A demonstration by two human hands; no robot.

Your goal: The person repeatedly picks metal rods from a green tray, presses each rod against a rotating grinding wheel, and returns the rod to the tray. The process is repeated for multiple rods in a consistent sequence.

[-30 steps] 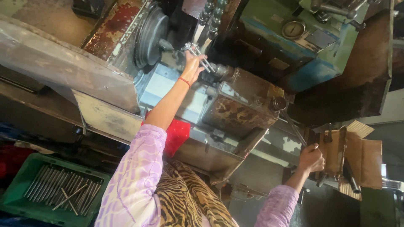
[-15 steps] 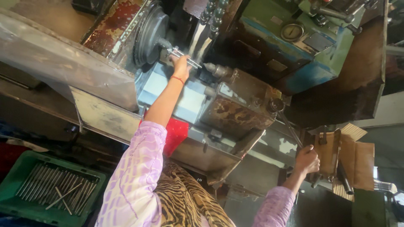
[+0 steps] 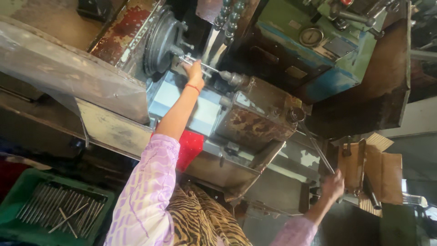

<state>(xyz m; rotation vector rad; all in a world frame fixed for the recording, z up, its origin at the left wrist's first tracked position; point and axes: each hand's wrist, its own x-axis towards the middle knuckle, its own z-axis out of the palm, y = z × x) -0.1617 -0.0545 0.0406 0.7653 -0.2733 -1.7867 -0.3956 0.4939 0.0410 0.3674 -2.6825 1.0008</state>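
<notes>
At the lathe's chuck [image 3: 161, 41], the person's left hand [image 3: 195, 71] reaches up with its fingers closed around a thin metal rod [image 3: 202, 65]. This rod is slim, bright and silvery, its long axis running from the dark round chuck at the left toward the tool holder [image 3: 234, 79] at the right, tilted slightly downward that way. Lower right, the right hand [image 3: 332, 184] wraps shut around the end of a long dark lever [image 3: 314, 146], which slants up-left to the rusty carriage [image 3: 255, 118]. Bottom left, a green crate [image 3: 27, 182] holds many similar rods [image 3: 59, 212] lying side by side.
</notes>
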